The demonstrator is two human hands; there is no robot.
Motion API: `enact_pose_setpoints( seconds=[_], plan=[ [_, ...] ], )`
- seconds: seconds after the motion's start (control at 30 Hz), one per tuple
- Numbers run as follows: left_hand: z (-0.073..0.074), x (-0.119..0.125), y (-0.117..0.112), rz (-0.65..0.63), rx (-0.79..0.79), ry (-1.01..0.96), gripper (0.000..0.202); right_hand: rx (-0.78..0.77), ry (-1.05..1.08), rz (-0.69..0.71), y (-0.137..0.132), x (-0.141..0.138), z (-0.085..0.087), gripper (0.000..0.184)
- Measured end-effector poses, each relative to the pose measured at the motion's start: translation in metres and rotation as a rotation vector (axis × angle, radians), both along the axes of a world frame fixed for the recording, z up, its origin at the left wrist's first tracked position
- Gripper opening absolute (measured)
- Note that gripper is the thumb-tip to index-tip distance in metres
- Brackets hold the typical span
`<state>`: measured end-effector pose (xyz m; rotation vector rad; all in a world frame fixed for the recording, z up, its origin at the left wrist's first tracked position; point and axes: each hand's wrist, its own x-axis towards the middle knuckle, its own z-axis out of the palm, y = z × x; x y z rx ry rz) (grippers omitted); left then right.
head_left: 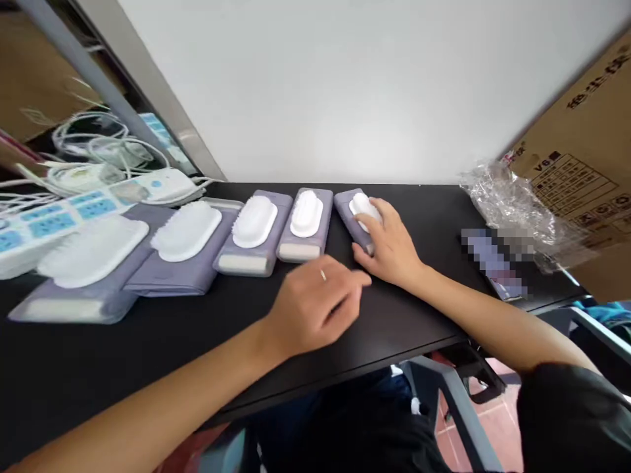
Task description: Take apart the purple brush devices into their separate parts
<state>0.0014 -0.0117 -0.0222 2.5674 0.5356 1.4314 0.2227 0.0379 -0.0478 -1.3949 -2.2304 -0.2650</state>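
Several purple folded cloth packs in clear wrapping lie in a row on the black table [394, 309], each topped by a white oval brush with bristles. At the right end of the row, my right hand [390, 244] curls its fingers over a white brush [362, 207] resting on a purple pack [349, 213]. My left hand [315, 303] hovers in front of the row, its fingers curled in with nothing visible in them. Closest to it is another purple pack [296, 251] with its white brush [306, 213].
White power strips [89, 207] and tangled cables [106, 148] crowd the left side. On the right are a phone-like slab [493, 263], partly blurred, crumpled clear plastic [507, 197] and a large cardboard box [586, 157]. A white wall [335, 85] stands behind the table.
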Motion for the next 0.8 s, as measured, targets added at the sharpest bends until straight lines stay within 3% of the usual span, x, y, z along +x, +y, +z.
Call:
enact_pose_setpoints(
  seconds=[0.1,0.17,0.33,0.43,0.5,0.63,0.7,0.8],
  plan=[
    [-0.010,0.001,-0.016,-0.164,-0.132,0.042,0.020,-0.100,-0.023,-0.166,0.003,0.002,0.009,0.075],
    [-0.011,0.000,-0.025,-0.154,-0.324,0.036,0.021,-0.172,-0.045,-0.263,0.008,0.003,0.016,0.081],
    [-0.010,-0.008,-0.024,-0.100,-0.495,0.109,0.026,-0.316,-0.060,-0.365,0.018,0.012,0.022,0.096],
    [-0.017,-0.003,-0.012,-0.008,-0.574,0.127,0.024,-0.346,0.132,-0.356,0.017,0.016,0.017,0.091],
    [-0.023,0.011,-0.001,0.069,-0.742,0.090,0.028,-0.316,0.349,-0.313,0.017,0.014,0.012,0.088],
    [-0.024,0.054,0.031,0.163,-1.064,-0.337,0.060,-0.154,0.666,-0.150,0.024,0.001,0.002,0.089],
    [-0.017,0.069,0.048,0.140,-1.013,-0.529,0.064,-0.078,0.700,-0.051,0.027,-0.008,-0.002,0.096],
    [-0.002,0.075,0.072,0.122,-0.705,-0.737,0.066,0.003,0.661,0.127,0.032,-0.019,-0.006,0.102]
  ],
)
